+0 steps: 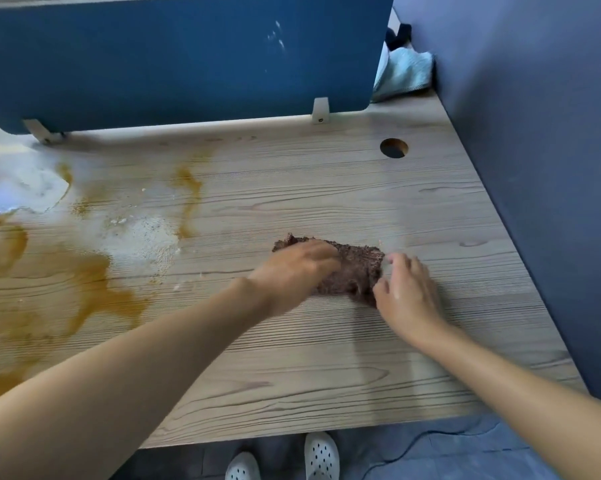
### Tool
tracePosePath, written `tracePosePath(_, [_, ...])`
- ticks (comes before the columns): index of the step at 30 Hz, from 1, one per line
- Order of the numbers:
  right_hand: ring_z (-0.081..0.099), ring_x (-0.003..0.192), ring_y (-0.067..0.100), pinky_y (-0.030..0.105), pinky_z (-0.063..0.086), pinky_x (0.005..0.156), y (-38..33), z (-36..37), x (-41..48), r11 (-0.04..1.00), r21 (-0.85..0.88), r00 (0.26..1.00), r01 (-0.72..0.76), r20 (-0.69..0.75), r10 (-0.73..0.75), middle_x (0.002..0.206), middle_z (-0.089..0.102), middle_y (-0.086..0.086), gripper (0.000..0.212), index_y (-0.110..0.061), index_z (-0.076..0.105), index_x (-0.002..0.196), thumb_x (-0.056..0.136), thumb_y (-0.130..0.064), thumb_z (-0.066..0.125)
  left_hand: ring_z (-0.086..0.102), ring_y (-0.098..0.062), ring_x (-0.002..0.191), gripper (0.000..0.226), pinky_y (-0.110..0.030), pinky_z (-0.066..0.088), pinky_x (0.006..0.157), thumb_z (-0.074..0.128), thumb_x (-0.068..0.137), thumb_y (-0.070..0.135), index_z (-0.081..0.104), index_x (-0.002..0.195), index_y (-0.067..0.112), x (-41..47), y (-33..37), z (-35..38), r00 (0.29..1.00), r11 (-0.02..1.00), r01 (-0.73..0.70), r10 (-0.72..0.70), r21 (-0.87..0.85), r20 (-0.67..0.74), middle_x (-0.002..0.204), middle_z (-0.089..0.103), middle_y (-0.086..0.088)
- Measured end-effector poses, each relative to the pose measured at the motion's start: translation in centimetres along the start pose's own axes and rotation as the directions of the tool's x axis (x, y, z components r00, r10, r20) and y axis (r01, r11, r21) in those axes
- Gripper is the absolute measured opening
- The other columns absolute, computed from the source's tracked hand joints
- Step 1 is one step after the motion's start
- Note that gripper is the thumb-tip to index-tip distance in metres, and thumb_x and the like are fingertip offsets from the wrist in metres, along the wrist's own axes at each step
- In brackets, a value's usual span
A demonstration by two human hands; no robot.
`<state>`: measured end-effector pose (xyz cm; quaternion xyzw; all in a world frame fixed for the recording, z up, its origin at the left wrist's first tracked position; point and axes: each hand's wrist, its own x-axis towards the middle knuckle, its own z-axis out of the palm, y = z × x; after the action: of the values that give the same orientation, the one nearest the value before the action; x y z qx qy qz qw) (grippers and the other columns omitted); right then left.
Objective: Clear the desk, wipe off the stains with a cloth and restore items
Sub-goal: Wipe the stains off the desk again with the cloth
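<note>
cloth: I see the brown cloth (356, 268) lying on the desk (326, 358), right of centre and apart from the stains.
left hand: my left hand (297, 268) lies over the cloth's left part. The fingers are blurred, so I cannot tell if they grip or just press.
right hand: my right hand (409, 292) is at the cloth's right edge, fingers bent, thumb and fingertips pinching that edge.
stains: orange-brown stains (94, 289) are smeared over the desk's left half, with a white powdery patch (143, 233) among them.
cable hole: the round cable hole (394, 148) sits far right in the desk. I cannot tell what is in it.
divider: the blue divider (188, 57) stands upright along the far edge.
towel: a light blue towel (404, 71) is bunched in the far right corner, behind the divider.
floor: white clogs (321, 455) show below the near edge.
</note>
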<state>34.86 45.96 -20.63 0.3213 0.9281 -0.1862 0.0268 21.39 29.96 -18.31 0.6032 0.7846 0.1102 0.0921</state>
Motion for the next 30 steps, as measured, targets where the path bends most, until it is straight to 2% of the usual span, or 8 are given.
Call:
tracePosePath(2, [0.049,0.112,0.035,0.043,0.041,0.090,0.1,1.0,0.1,0.999,-0.021,0.998,0.039,-0.051,-0.040,0.122,0.055,0.017,0.037,-0.007,0.049,0.126,0.093,-0.022,0.054,0.033,-0.028,0.146,0.051,-0.026,0.014,0.121,0.051,0.096,0.000,0.049,0.146,0.008,0.7,-0.6,2.3,0.990,0.993,-0.114,0.112,0.025,0.081,0.154,0.042,-0.012])
tracePosePath(6, [0.054,0.110,0.036,0.046,0.046,0.091,0.3,2.4,-0.1,0.979,-0.138,0.982,0.148,-0.094,-0.162,0.123,0.057,0.017,0.051,-0.004,0.050,0.133,0.088,-0.026,0.062,-0.007,-0.017,0.154,0.057,-0.033,-0.003,0.125,0.034,0.105,0.025,0.013,0.159,0.031,0.3,-1.5,4.9,0.985,0.995,0.028,-0.043,0.091,0.167,0.167,-0.001,0.002])
tracePosePath(10, [0.056,0.116,0.033,0.047,0.049,0.096,0.0,3.2,-2.1,0.921,-0.191,0.934,0.339,-0.050,-0.355,0.130,0.057,0.015,0.060,-0.003,0.050,0.136,0.080,-0.016,0.068,-0.010,-0.022,0.154,0.061,-0.038,0.004,0.125,0.030,0.106,0.032,0.000,0.159,0.031,-3.7,0.4,4.7,0.910,0.918,0.365,-0.387,0.155,0.147,0.167,-0.009,-0.002])
tracePosePath(13, [0.057,0.113,0.032,0.047,0.049,0.095,-1.9,4.2,-3.8,0.875,-0.187,0.891,0.446,0.002,-0.454,0.127,0.057,0.013,0.058,-0.004,0.051,0.133,0.079,-0.013,0.069,0.015,-0.036,0.149,0.061,-0.045,0.025,0.117,0.031,0.102,0.036,0.011,0.159,0.025,-6.5,2.6,3.4,0.820,0.817,0.520,-0.559,0.250,0.121,0.165,0.009,-0.012])
tracePosePath(16, [0.058,0.116,0.033,0.047,0.042,0.101,-3.5,5.8,-5.1,0.877,-0.177,0.890,0.446,-0.012,-0.455,0.128,0.059,0.015,0.061,-0.002,0.054,0.130,0.074,-0.013,0.073,0.041,-0.034,0.134,0.053,-0.044,0.042,0.108,0.035,0.096,0.033,0.048,0.142,0.010,-7.0,1.5,3.5,0.926,0.905,0.374,-0.377,0.203,-0.024,0.146,0.045,-0.016])
tracePosePath(18, [0.054,0.124,0.033,0.046,0.036,0.107,-4.2,6.7,-5.9,0.897,-0.177,0.907,0.405,-0.043,-0.418,0.135,0.056,0.018,0.055,0.001,0.051,0.134,0.085,-0.021,0.057,0.026,-0.027,0.148,0.057,-0.040,0.025,0.121,0.031,0.101,0.033,0.042,0.149,0.005,-6.8,0.0,4.7,0.978,0.966,0.203,-0.209,0.163,0.020,0.157,0.036,-0.013])
tracePosePath(21, [0.044,0.136,0.034,0.048,0.030,0.114,-4.7,7.6,-7.0,0.899,-0.174,0.909,0.402,-0.040,-0.414,0.145,0.048,0.020,0.059,0.004,0.046,0.140,0.093,-0.028,0.032,0.006,-0.018,0.154,0.060,-0.038,0.009,0.125,0.023,0.103,0.037,0.024,0.158,0.012,-8.6,-0.6,6.4,0.966,0.960,0.253,-0.257,0.121,0.013,0.166,0.016,-0.005])
tracePosePath(30, [0.024,0.148,0.038,0.057,0.024,0.118,-8.9,10.4,-11.1,0.883,-0.230,0.909,0.409,0.015,-0.417,0.156,0.032,0.024,0.067,0.002,0.038,0.147,0.097,-0.040,0.026,0.009,-0.014,0.154,0.058,-0.037,0.015,0.125,0.027,0.101,0.035,0.027,0.157,0.018,-19.8,1.2,6.6,0.948,0.945,0.319,-0.318,0.071,-0.027,0.165,0.016,-0.001])
